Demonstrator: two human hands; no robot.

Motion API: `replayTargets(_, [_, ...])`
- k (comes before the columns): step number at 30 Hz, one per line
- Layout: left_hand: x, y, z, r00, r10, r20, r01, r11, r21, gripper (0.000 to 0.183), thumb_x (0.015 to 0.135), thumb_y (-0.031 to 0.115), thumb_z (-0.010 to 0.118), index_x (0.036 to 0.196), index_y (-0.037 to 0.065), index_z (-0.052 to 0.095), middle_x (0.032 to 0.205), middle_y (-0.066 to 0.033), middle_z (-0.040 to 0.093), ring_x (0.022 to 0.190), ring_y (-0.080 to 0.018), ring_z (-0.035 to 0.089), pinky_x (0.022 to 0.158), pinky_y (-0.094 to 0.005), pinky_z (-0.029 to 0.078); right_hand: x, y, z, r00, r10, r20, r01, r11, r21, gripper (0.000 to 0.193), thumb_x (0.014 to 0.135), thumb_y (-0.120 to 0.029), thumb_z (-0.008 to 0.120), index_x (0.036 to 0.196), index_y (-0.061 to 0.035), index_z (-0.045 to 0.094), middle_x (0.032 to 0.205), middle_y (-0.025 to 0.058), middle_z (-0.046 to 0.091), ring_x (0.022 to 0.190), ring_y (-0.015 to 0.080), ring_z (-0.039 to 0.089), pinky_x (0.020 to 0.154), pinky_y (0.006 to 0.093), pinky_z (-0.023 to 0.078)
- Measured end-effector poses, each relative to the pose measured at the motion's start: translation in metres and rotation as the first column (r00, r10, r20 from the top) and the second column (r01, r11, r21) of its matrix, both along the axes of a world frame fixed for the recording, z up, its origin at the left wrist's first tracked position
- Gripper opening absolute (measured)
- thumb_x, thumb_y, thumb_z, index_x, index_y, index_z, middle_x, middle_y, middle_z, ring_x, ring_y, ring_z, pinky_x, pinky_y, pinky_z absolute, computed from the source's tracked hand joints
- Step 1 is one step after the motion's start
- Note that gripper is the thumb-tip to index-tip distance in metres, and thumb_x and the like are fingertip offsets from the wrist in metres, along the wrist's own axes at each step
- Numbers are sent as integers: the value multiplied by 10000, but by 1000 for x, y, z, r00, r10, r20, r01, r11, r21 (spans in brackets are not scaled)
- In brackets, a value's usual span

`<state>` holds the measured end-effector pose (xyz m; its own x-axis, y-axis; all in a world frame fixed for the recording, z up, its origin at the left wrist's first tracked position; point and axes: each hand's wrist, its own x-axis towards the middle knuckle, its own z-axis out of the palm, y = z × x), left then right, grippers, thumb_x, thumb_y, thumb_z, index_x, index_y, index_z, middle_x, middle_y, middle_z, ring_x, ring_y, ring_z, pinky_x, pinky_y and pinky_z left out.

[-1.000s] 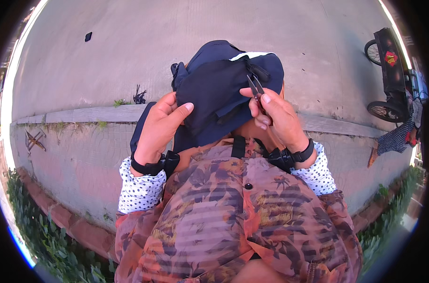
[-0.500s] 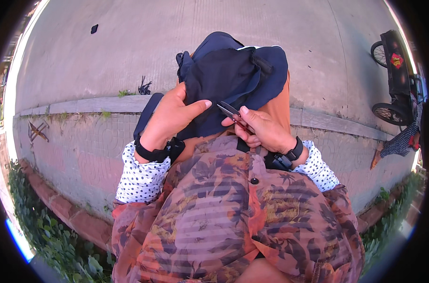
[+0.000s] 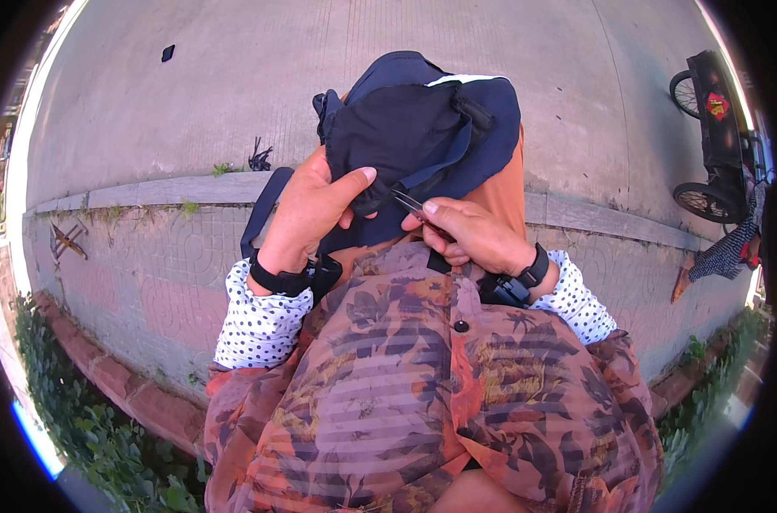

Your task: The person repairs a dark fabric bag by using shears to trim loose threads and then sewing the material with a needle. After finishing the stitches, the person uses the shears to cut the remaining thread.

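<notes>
Dark navy cloth (image 3: 397,128), perhaps a garment or a fabric bag, lies bunched over my lap, with a strap-like band across it and a white strip at its far edge. My left hand (image 3: 307,209) grips the cloth's near left part, thumb on top and fingers partly hidden beneath. In my right hand (image 3: 482,237) is a small pair of metal thread snips (image 3: 410,203) with a dark reddish handle. Their two narrow blades stand slightly apart and point toward the cloth beside my left thumb. Whether the tips touch the cloth I cannot tell.
A black cart (image 3: 717,128) with spoked wheels stands at the far right, a patterned cloth (image 3: 730,244) near it. Beyond my lap runs a stone kerb (image 3: 183,189). A small wooden frame (image 3: 67,241) lies at left, and a black object (image 3: 168,53) lies on the pavement.
My left hand has shifted slightly, its fingers now curled more under the cloth. The snips have moved slightly left and their blades look more apart. The cloth has been pulled up a little.
</notes>
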<state>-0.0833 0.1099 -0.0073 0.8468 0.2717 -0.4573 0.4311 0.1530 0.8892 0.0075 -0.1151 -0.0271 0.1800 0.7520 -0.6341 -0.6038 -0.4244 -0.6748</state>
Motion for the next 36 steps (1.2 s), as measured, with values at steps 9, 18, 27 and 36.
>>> replayTargets(9, [-2,-3,-3,998,67,-12,-67,993,-98,216,958,130,646,1132,13,596,827,-41,686,596,-101,644,438,-199,410,-2,-1,-6,995,-76,-64,79,995,59,401,1087,-338,383,1221,-2,557,764,-38,454,534,47,338,477,220,320])
replayTargets(18, [-3,-4,-3,998,15,-62,-20,996,-91,219,916,144,716,1062,2,634,844,-29,678,611,-83,615,457,-190,390,-2,7,-3,984,-101,-145,113,991,73,383,1097,-339,378,1193,-10,550,763,-20,462,531,54,328,471,220,295])
replayTargets(27, [0,2,2,979,-125,-163,119,992,-51,214,884,102,734,1059,12,651,848,11,666,621,-42,565,488,-173,393,-4,5,-3,980,-126,-152,145,981,125,375,1099,-336,384,1206,-16,548,778,-12,470,550,54,331,490,212,299])
replayTargets(36, [-3,-5,18,991,-79,-109,45,958,-283,183,917,90,702,1073,30,626,850,15,654,625,-41,566,487,-169,393,-6,3,0,994,-89,-67,103,963,247,398,1098,-359,391,1270,-25,520,781,-17,458,569,46,351,507,203,309])
